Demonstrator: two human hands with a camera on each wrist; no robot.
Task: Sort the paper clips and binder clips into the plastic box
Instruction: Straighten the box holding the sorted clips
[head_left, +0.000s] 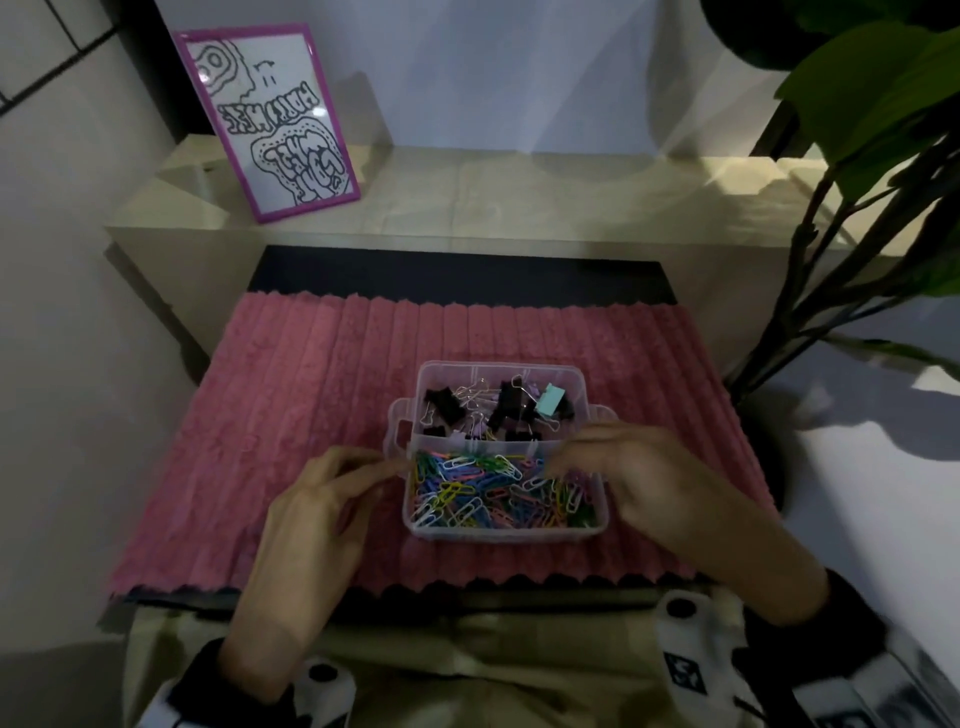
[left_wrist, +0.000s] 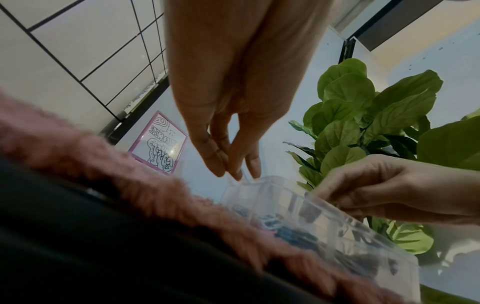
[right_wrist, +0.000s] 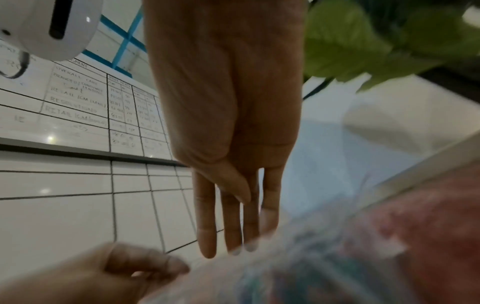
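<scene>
The plastic box (head_left: 500, 452) sits at centre frame in the head view, on a pink ribbed mat (head_left: 291, 415) that covers the dark worktop (head_left: 457, 275). The box is clear, with a side handle on its left and right ends. Its far compartment holds the binder clips (head_left: 498, 408), mostly black, with one mint-green clip. Its near compartment holds the paper clips (head_left: 498, 493) in mixed colours.

The left hand (head_left: 317, 514) is at the left edge of the box, fingers extended and close together, fingertips (left_wrist: 233, 172) at the left handle; it holds nothing that can be made out. The right hand (head_left: 639, 478) is over the right edge of the box, fingers straight and close together, fingertips above the paper clips; whether it holds a clip cannot be told.

A purple-framed drawing (head_left: 272, 122) leans at upper left. A leafy plant (head_left: 878, 114) fills the upper right.
</scene>
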